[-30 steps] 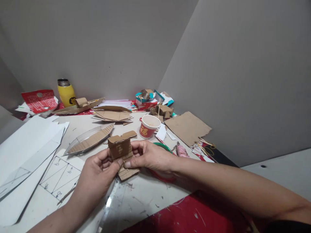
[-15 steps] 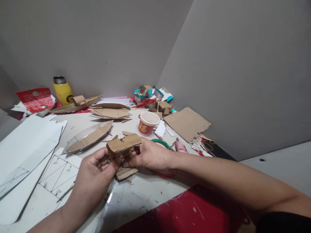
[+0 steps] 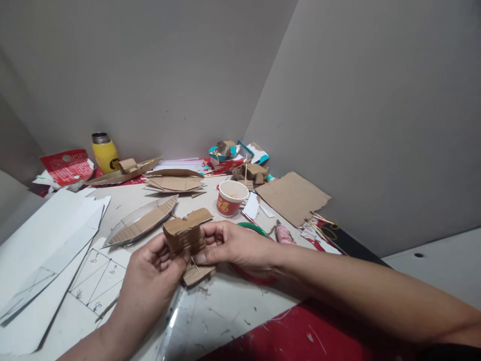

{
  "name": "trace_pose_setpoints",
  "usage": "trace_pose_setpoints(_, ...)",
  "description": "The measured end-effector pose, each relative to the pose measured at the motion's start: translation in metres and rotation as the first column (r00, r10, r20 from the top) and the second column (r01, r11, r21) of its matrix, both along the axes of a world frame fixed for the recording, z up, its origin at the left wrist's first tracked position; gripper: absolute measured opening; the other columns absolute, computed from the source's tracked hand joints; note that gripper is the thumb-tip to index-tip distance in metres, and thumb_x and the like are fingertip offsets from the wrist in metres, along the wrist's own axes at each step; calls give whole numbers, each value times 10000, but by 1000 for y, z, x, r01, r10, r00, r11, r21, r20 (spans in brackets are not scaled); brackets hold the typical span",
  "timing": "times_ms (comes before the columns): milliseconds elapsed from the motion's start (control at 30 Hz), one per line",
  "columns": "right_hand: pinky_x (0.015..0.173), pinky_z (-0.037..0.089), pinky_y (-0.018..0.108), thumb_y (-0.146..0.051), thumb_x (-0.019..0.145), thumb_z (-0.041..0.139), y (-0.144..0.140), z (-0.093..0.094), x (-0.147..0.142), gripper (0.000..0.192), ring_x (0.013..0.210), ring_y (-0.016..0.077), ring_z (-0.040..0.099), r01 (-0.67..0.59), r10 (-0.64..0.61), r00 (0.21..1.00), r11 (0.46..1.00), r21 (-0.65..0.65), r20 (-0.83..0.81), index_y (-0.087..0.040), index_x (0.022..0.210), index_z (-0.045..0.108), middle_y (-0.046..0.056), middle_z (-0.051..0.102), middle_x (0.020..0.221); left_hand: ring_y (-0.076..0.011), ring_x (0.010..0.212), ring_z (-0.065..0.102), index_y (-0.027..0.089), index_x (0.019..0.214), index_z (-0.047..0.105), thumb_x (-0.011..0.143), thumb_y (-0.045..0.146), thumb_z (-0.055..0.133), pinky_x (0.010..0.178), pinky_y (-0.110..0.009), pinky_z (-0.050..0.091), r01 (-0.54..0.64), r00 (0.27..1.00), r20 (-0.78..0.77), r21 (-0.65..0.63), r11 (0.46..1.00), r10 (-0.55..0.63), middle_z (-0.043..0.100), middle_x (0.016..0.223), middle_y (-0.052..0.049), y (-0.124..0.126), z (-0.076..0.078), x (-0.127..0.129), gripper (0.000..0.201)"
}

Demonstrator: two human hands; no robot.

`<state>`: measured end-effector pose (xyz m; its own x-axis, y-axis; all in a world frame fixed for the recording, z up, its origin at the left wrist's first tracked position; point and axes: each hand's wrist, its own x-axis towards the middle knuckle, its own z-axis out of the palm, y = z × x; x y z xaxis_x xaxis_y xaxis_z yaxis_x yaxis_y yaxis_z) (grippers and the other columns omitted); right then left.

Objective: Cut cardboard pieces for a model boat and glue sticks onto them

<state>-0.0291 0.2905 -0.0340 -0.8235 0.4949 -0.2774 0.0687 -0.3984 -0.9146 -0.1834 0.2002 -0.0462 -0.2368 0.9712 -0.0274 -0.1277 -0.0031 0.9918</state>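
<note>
**Both hands clamped on small cardboard block above table**

Landmark: red paper cup with white rim, standing mid-table.

Small brown corrugated-cardboard block with a notched flat top sat nearer the camera than the cup and a bit to its left, lifted off the table. Left hand gripped its left end, thumb and fingers closed on the stacked layers. Right hand gripped its right end, thumb underneath, fingers curled over top; fully closed, no gap visible. Block's long axis ran roughly left-right, straight between the two grips, top flap tilted up toward the cup. Both hands touched it, so neither was nearer. A thin wooden stick poked down from the block's underside; a loose brown cardboard scrap lay on the table directly below, camera-side of the cup.

Around it: long pointed silver-edged cardboard boat hull left of the cup; flat folded brown cardboard boat shape behind-left of the cup; yellow bottle with metal cap far left of the cup at the wall; large flat brown cardboard sheet right of the cup; green ring, partly hidden by the right wrist, just camera-side of the cup; white paper with pencilled triangles left of the left hand.
</note>
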Motion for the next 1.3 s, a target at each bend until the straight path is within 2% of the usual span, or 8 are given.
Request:
trace_pose_setpoints(133,523,498,211,-293,624,818,-5,3,5,368,565,90,588,52,-54,996,998,33,65,-143,857,576,-7,633,691,-185,829,700,189,911,705,668,160,746,763,-231,548,-54,998,-37,26,998,55,756,917,-31,1,-1,-2,248)
trace_pose_setpoints(333,434,477,167,-405,638,785,-13,-3,5,380,487,84,594,-36,30,986,999,38,164,-105,780,600,9,636,623,-163,782,694,195,865,693,658,188,757,700,-192,538,-110,992,-61,24,994,111,749,840,-7,1,-1,-1,216)
trace_pose_setpoints(633,374,470,168,-321,635,730,-20,-5,1,259,420,81,576,47,-41,992,998,-41,120,-104,681,598,17,652,601,-190,729,694,168,765,688,551,204,805,652,-219,547,-190,982,-24,-64,980,189,741,738,-20,1,8,3,247)
trace_pose_setpoints(800,383,469,163,-255,632,672,-21,-4,2,170,407,71,558,30,-27,992,999,-20,120,-111,695,607,-5,638,566,-187,753,687,158,859,686,554,225,818,675,-227,539,-173,985,-3,-90,981,173,745,782,-35,0,7,3,339)
trace_pose_setpoints(900,380,465,157,-241,614,658,-21,-3,0,145,405,67,553,33,-31,993,999,-24,111,-117,659,597,-14,627,549,-161,627,658,147,900,672,565,275,826,627,-237,532,-153,987,29,-111,982,157,727,723,-28,-1,4,1,391)
trace_pose_setpoints(1033,353,452,150,-226,602,629,-20,-3,-2,116,387,69,547,39,-35,995,998,-42,91,-120,629,588,-19,614,521,-92,452,535,144,790,650,639,314,801,487,-185,455,-97,995,22,-162,982,102,620,525,32,-3,3,-4,272)
trace_pose_setpoints(1133,334,445,148,-218,589,617,-20,-5,-2,110,376,73,547,43,-38,996,997,-66,80,-120,630,589,-20,613,513,-75,460,506,149,730,636,686,313,775,456,-160,410,-41,997,51,-160,986,49,586,519,43,-1,5,-7,220)
trace_pose_setpoints(1300,320,432,145,-187,612,594,-18,-7,-1,66,360,74,543,37,-34,998,998,-56,54,-125,630,576,-24,612,513,-93,491,527,141,776,664,686,276,777,499,-190,444,41,995,92,-158,987,-27,597,551,26,4,6,-9,198)
